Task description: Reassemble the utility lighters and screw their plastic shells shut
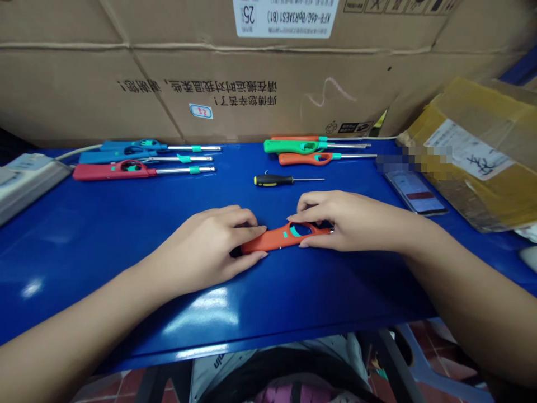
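An orange gas lighter [271,239] with teal trigger parts lies across the middle, near the table's front. My left hand [222,240] is closed around the rear end of its handle, thumb below and fingers above. Around the trigger-guard end, my right hand [331,221] grips the lighter and hides most of its metal tube. Just behind the hands rests a black-and-yellow screwdriver [274,180], its shaft pointing right. Beyond it are a green lighter [289,146] and two orange lighters, the nearer orange lighter [302,159] in front.
Two blue lighters [130,150] and a red lighter [111,170] lie at the back left, beside a white power strip [29,182]. A large cardboard box [222,73] walls the back. To the right are a phone [415,193] and a taped parcel [474,196].
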A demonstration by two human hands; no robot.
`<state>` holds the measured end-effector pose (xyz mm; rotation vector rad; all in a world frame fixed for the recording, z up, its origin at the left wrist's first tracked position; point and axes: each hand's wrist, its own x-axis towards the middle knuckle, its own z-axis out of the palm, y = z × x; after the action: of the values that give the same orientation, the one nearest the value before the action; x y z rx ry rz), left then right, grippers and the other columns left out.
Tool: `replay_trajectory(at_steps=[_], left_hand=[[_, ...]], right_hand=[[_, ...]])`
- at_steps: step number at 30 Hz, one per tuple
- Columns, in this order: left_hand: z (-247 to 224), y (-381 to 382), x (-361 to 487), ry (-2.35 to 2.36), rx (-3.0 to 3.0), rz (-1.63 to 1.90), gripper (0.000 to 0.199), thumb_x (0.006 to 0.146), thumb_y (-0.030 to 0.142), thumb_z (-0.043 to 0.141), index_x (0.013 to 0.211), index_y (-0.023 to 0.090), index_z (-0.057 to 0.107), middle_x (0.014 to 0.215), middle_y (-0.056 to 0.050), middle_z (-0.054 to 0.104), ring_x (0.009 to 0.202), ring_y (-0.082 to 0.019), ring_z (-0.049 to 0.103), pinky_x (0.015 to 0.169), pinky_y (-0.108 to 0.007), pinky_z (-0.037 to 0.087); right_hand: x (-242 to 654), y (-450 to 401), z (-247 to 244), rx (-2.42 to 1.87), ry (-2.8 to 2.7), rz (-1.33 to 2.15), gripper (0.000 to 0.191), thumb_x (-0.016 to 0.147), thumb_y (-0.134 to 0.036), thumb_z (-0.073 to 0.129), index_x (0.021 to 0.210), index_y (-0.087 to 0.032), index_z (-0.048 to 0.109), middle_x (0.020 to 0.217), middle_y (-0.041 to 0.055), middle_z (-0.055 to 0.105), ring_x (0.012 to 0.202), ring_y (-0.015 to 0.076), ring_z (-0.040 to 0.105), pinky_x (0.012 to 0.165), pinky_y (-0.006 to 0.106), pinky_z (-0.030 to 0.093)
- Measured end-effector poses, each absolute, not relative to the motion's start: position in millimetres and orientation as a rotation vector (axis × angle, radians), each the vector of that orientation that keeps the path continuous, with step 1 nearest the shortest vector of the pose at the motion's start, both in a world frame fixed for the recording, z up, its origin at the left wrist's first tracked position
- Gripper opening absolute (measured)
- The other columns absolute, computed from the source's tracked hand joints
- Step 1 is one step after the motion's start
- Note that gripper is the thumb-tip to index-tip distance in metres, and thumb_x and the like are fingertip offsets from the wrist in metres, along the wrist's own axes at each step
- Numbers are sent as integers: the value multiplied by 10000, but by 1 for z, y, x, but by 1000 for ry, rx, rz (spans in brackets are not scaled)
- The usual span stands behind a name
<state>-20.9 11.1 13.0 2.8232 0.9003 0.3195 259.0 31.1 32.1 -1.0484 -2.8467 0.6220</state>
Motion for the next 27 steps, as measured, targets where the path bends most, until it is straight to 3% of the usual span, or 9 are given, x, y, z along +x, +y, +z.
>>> replay_trajectory(at_steps=[6,12,20,24,27], left_hand=[[7,5,-18,906,3046,256,346,1021,399,552,1124,123,733,1015,-115,686,871,-261,670,759,-414,592],[0,12,-18,877,3096,358,379,1041,317,504,1234,44,683,1017,-149,679,905,-281,656,792,-432,590],[0,17,-20,945,2925,296,422,1070,349,428,1340,82,613,1095,-141,625,996,-274,611,888,-434,548],[3,17,-20,978,2779,295,416,1091,327,347,1394,122,547,1156,-122,607,1040,-258,613,941,-431,525],[4,17,-20,1008,2646,326,388,1099,321,301,1360,149,532,1184,-100,592,1042,-236,620,948,-415,513]], right_hand=[[257,26,31,-1103,-2909,466,324,960,-364,648,1237,-214,722,1130,71,658,926,212,641,758,321,464],[259,35,24,-1014,-2836,544,381,964,-340,613,1305,-185,680,1105,89,646,946,212,639,826,331,498],[258,40,17,-993,-2747,639,359,988,-334,583,1297,-165,650,1176,104,623,1026,218,635,927,356,503],[256,39,18,-961,-2717,664,346,1059,-348,456,1297,-189,650,1186,98,636,1112,220,614,997,369,475],[255,37,19,-960,-2736,589,325,1058,-359,468,1261,-193,659,1165,91,651,1089,223,621,962,363,480]])
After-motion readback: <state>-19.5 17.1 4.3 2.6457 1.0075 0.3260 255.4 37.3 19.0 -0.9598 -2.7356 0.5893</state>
